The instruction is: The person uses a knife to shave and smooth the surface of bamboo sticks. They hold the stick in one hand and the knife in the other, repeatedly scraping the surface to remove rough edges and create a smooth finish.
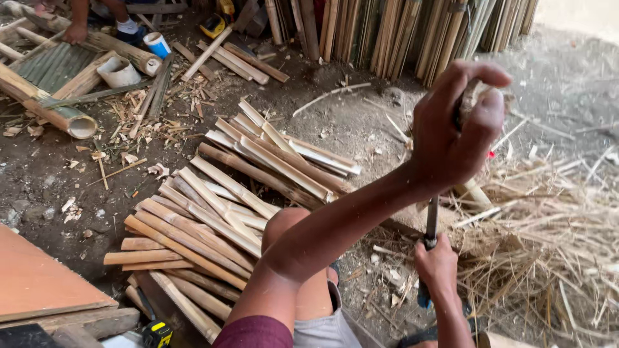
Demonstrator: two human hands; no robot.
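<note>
The left hand (454,122) hides most of the pale piece (476,96) it grips, which is blurred too. The tool (431,225) in the right hand (437,264) shows only a dark shaft (its blade is hidden), and a co-worker (97,16) is cut off by the top edge.

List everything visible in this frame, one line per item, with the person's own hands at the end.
split bamboo slats: many, tan, piled on the ground at centre left
bamboo poles: many, tan, leaning along the back
bamboo shavings: heap, straw-coloured, at right
thick bamboo culm: one, tan, upper left
short pipe section: one, whitish, upper left
board: one, reddish brown, lower left
tape measure: one, yellow and black, bottom edge
another person: one, top left, mostly cut off
blade tool: one, dark, upright
bamboo piece: one, pale, in the left hand
left hand: gripping the bamboo piece
right hand: gripping the blade tool
</note>
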